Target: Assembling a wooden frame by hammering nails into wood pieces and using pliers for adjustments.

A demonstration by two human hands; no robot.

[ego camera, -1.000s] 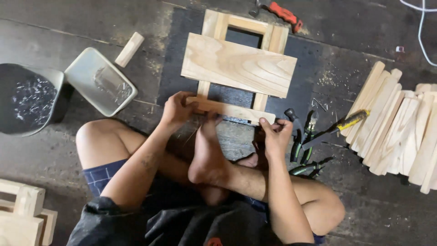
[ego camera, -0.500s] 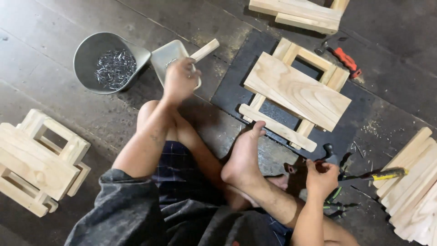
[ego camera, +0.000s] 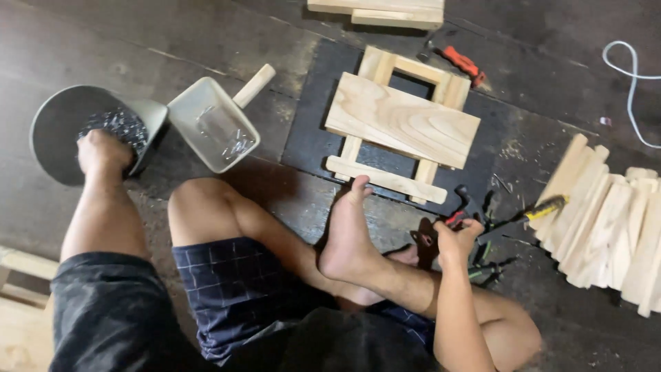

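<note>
Head view shows the left hand [ego camera: 103, 153] dipped into a round metal bucket [ego camera: 65, 131] of nails [ego camera: 120, 124], its fingers buried, so I cannot tell how far it is closed. Just right of the bucket lies a metal scoop [ego camera: 210, 127]. Well right of the bucket, the right hand [ego camera: 456, 240] curls around a red-handled tool [ego camera: 454, 219], near the wooden frame [ego camera: 403, 120].

Nail bucket [ego camera: 65, 131] left of scoop [ego camera: 213, 131]; wooden frame [ego camera: 403, 124] right.
</note>
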